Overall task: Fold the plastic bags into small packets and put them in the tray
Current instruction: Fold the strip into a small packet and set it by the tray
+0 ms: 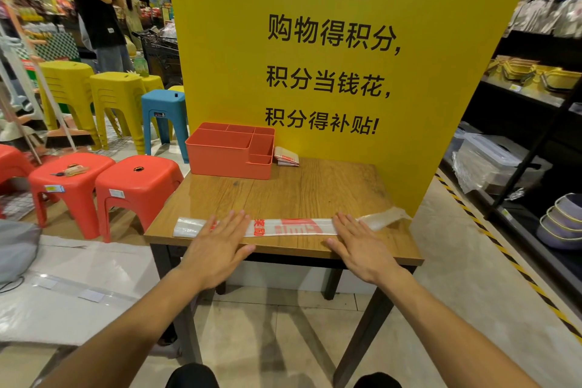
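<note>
A clear plastic bag (293, 226) with red print lies folded into a long narrow strip along the near edge of the wooden table (283, 192). My left hand (217, 246) presses flat on its left part, fingers straight. My right hand (359, 242) presses flat on its right part; the bag's handle end sticks out past it toward the table's right corner. An orange tray (230, 151) with several compartments stands at the table's back left. A folded bag packet (286, 157) lies on the table just right of the tray.
A tall yellow sign board (346, 41) rises behind the table. Red stools (135, 179) stand left of the table, with yellow and blue stools farther back. A dark shelf (535, 135) with goods runs along the right. A person stands at the far left.
</note>
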`<state>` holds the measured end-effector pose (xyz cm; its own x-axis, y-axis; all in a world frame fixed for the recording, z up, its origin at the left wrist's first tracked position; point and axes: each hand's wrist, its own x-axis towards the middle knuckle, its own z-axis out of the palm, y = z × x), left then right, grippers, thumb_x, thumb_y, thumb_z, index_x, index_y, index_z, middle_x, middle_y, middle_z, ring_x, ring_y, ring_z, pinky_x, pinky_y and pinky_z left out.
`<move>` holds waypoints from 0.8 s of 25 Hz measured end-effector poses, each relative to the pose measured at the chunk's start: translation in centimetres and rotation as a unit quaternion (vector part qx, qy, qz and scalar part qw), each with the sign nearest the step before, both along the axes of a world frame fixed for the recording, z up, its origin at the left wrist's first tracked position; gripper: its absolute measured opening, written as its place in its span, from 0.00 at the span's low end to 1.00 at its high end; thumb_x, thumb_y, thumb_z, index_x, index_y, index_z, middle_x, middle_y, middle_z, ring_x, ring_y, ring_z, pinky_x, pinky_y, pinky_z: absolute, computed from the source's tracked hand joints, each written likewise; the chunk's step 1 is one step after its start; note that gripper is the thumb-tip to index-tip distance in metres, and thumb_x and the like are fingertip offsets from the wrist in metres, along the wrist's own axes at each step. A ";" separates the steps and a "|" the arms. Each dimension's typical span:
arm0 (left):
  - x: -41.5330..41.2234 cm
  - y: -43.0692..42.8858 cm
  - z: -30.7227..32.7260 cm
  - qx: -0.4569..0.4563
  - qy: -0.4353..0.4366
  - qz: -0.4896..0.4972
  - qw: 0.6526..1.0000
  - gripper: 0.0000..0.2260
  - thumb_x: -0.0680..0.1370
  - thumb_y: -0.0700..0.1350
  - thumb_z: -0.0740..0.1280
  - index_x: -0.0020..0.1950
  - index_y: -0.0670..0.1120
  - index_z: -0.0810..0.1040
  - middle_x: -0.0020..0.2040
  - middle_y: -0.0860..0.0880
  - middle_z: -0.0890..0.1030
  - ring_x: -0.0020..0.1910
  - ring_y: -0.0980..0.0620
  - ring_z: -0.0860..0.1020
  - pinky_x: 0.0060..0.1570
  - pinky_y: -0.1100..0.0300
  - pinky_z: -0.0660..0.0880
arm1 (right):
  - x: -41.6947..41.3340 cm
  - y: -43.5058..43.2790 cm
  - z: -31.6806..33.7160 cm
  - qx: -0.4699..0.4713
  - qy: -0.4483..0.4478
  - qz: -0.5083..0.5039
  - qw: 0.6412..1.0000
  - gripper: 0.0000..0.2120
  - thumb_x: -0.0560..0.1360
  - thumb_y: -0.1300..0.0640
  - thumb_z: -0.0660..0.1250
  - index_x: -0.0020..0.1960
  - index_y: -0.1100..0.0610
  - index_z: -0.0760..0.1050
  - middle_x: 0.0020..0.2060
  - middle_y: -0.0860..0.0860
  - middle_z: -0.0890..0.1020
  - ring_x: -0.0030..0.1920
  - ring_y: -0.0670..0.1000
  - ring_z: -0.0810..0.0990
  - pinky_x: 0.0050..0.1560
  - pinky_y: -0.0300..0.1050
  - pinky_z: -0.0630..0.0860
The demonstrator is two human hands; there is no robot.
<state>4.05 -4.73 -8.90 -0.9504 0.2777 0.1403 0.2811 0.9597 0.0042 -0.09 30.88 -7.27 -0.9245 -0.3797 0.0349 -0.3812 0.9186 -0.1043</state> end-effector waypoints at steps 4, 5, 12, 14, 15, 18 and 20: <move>0.6 -2.6 0.0 -0.001 0.005 0.013 1.000 0.39 0.78 0.68 0.31 0.85 0.52 0.44 0.85 0.54 0.45 0.83 0.55 0.43 0.81 0.52 0.39 | -0.6 2.5 -0.3 0.013 0.015 -0.041 0.999 0.38 0.81 0.29 0.38 0.85 0.49 0.49 0.84 0.48 0.52 0.83 0.49 0.48 0.82 0.52 0.45; 0.6 -2.8 0.0 0.002 0.005 0.011 1.000 0.38 0.78 0.68 0.32 0.85 0.52 0.45 0.85 0.54 0.46 0.83 0.55 0.43 0.81 0.53 0.39 | -0.5 3.3 -0.3 0.008 0.015 -0.055 0.998 0.38 0.81 0.30 0.38 0.85 0.49 0.49 0.84 0.48 0.52 0.83 0.49 0.48 0.82 0.52 0.45; 0.2 -4.1 -0.4 0.017 0.006 -0.010 1.000 0.39 0.79 0.70 0.31 0.85 0.52 0.49 0.84 0.54 0.50 0.83 0.56 0.47 0.81 0.52 0.45 | -1.2 7.3 0.6 0.037 0.012 -0.071 0.997 0.49 0.72 0.26 0.26 0.84 0.49 0.50 0.83 0.47 0.54 0.83 0.49 0.50 0.83 0.53 0.44; 0.3 -4.6 -0.2 0.026 0.010 -0.010 1.000 0.40 0.79 0.71 0.31 0.85 0.52 0.52 0.83 0.54 0.53 0.82 0.55 0.49 0.81 0.52 0.47 | -1.3 8.1 0.8 0.038 0.002 -0.084 0.996 0.50 0.71 0.25 0.26 0.84 0.49 0.50 0.83 0.47 0.54 0.83 0.49 0.51 0.83 0.54 0.45; 0.4 -4.9 -0.1 0.023 0.008 -0.005 1.000 0.40 0.78 0.71 0.32 0.84 0.52 0.53 0.83 0.54 0.53 0.82 0.55 0.51 0.80 0.52 0.47 | -1.2 8.5 0.9 0.030 0.008 -0.087 0.996 0.50 0.71 0.24 0.28 0.84 0.48 0.52 0.83 0.47 0.56 0.82 0.49 0.54 0.82 0.54 0.49; 0.2 -5.2 0.4 0.021 0.018 0.002 1.000 0.41 0.78 0.72 0.35 0.83 0.52 0.61 0.81 0.54 0.59 0.82 0.53 0.58 0.79 0.50 0.56 | -0.4 9.0 1.4 -0.007 0.044 -0.082 0.996 0.48 0.71 0.19 0.38 0.79 0.46 0.65 0.78 0.45 0.68 0.77 0.51 0.65 0.78 0.54 0.61; 0.2 -5.4 1.0 0.010 0.022 -0.007 1.000 0.39 0.79 0.70 0.38 0.81 0.52 0.67 0.80 0.52 0.65 0.80 0.51 0.64 0.77 0.48 0.63 | 0.2 9.0 1.6 0.013 0.049 -0.044 0.998 0.47 0.70 0.16 0.47 0.77 0.45 0.68 0.75 0.44 0.70 0.74 0.51 0.66 0.76 0.53 0.64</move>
<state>4.25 -10.16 -7.89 -0.9391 0.2880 0.1876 0.2952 0.9554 0.0107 0.16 39.85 -5.69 -0.9470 -0.2988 0.1179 -0.3058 0.9510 -0.0454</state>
